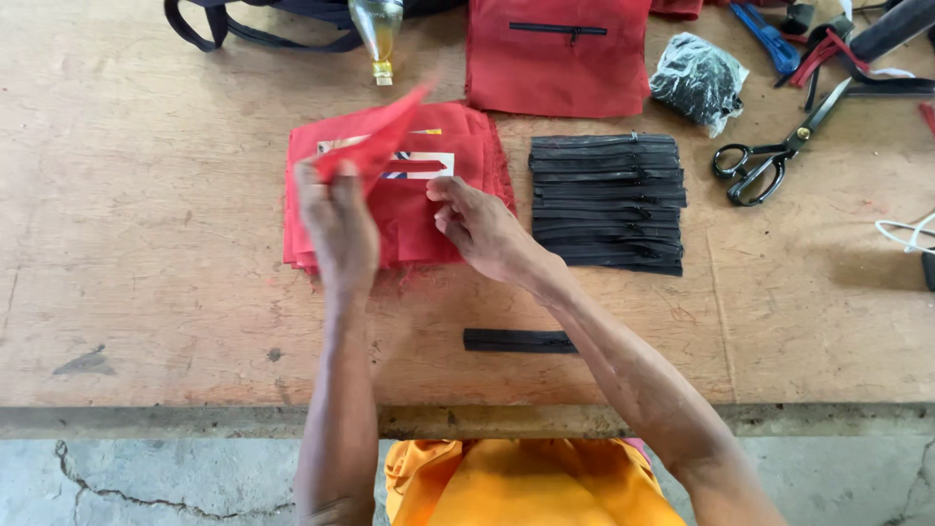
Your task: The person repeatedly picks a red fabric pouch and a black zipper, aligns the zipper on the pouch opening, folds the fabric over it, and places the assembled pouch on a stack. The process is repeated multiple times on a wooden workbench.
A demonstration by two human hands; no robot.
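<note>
Head view, looking down on a worn wooden tabletop (146, 244). The left hand (336, 224) has its grip closed on a red fabric piece (375, 146), pinched at the fingertips and lifted so that the blurred cloth rises up and away from the hand. Directly beneath and beyond this grip lies a stack of red fabric panels (458, 146); a white printed patch shows on the top panel. The right hand (482, 229) rests on the stack's near right part, just beside the left grip — fingers loosely curled toward the top panel, with nothing visibly clamped between them.

Just right of the right hand lies a pile of black zippers (606, 200); a single black zipper (516, 340) lies apart, nearer the person and below that hand. Farther from the hands: a red pouch with a black zip (555, 58), a clear bottle (378, 29), a plastic bag of dark items (696, 83) and black-handled scissors (755, 166).
</note>
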